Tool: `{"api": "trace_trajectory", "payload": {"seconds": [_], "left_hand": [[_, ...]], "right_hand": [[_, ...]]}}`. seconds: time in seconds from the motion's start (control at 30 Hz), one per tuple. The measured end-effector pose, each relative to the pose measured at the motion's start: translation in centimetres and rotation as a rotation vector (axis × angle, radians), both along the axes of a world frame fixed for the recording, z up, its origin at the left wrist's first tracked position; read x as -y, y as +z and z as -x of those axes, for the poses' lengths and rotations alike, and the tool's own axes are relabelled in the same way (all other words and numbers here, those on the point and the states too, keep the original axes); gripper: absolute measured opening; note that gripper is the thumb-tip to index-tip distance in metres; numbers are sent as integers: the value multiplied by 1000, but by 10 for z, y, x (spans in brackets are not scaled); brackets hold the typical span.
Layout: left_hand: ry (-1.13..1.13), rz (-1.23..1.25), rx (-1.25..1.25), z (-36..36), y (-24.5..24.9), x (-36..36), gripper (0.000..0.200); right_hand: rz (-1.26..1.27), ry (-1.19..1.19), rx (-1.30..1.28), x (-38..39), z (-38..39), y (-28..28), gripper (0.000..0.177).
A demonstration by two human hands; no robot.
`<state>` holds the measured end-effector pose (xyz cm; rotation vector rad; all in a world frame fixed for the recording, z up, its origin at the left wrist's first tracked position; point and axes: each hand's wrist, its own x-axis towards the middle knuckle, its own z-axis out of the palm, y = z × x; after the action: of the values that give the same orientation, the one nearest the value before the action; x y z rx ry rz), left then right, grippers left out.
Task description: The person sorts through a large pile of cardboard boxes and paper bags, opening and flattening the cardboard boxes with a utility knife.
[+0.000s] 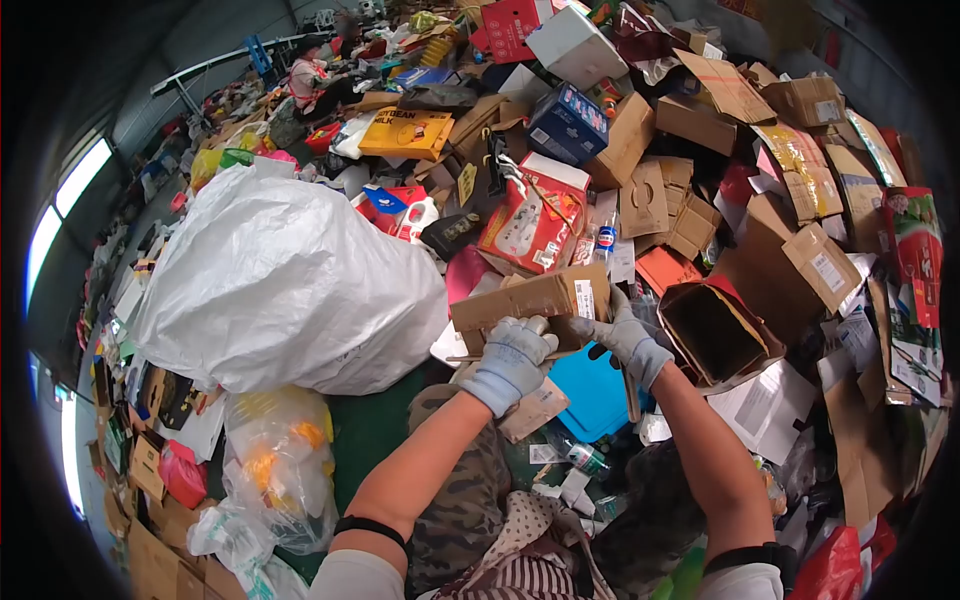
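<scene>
Both my hands wear pale work gloves and hold a brown cardboard box (515,302) with a white label, raised in front of my knees. My left hand (512,362) has its fingers curled over the near edge of the box. At the other end, my right hand (630,338) grips the side beside the label. Beneath the box lies a blue plastic piece (590,395). A red printed box (535,222) sits just beyond, and an open brown carton (715,335) stands to the right of my right hand.
A large, full white sack (290,280) bulges on the left. Below it lies a clear plastic bag (280,450) with orange contents. Mixed cardboard and packaging are heaped ahead and right, including a yellow soybean milk box (405,133). Another person (308,80) is at the far left.
</scene>
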<state>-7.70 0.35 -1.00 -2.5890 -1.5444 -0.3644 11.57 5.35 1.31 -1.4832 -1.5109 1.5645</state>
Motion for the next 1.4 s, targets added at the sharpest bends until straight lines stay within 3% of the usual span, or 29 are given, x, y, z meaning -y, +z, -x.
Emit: {"api": "trace_trajectory", "payload": {"seconds": [0.1, 0.17, 0.2, 0.3, 0.37, 0.43, 0.47, 0.5, 0.57, 0.7, 0.73, 0.87, 0.93, 1.03, 1.13, 1.23, 1.4], "left_hand": [[-10, 124, 61, 1, 6, 2, 29], [-29, 171, 119, 1, 10, 7, 40], [-30, 311, 184, 2, 17, 8, 38], [-194, 791, 1291, 13, -14, -12, 34], [-169, 427, 1040, 17, -6, -15, 32], [200, 320, 816, 8, 6, -9, 32], [222, 366, 730, 10, 13, -8, 39], [222, 368, 714, 9, 15, -5, 43], [222, 374, 682, 5, 15, 0, 51], [259, 623, 897, 6, -8, -15, 63], [245, 699, 945, 7, 8, -12, 75], [179, 248, 492, 6, 17, -7, 93], [214, 9, 288, 3, 13, -4, 99], [131, -172, 449, 6, 0, -9, 103], [138, 75, 507, 7, -4, -8, 97], [208, 129, 410, 7, -3, -6, 92], [355, -97, 271, 13, -2, -11, 86]], "right_hand": [[-198, -162, -241, -5, 17, -34, 125], [-422, -227, 29, -15, 19, -48, 125], [-403, -223, 38, -18, 15, -48, 122], [-300, -215, 90, -13, 11, -14, 107], [-191, -261, 30, -7, 11, 3, 89], [-101, -350, -156, -16, 4, -13, 72], [21, -430, -278, -22, -2, -18, 48], [58, -466, -336, -31, -9, -33, 36], [38, -405, -281, -28, -15, -33, 33], [79, -318, -263, -18, -15, -41, 22], [101, -312, -297, -17, -17, -38, 21], [174, -276, -491, -17, -31, -21, 6], [207, -225, -566, -17, -38, -16, 7], [201, -235, -616, -13, -34, -15, 6], [195, -182, -612, -16, -38, -17, 7], [220, -345, -456, -18, -35, -26, 10], [389, -509, -545, -12, -34, -46, 34]]}}
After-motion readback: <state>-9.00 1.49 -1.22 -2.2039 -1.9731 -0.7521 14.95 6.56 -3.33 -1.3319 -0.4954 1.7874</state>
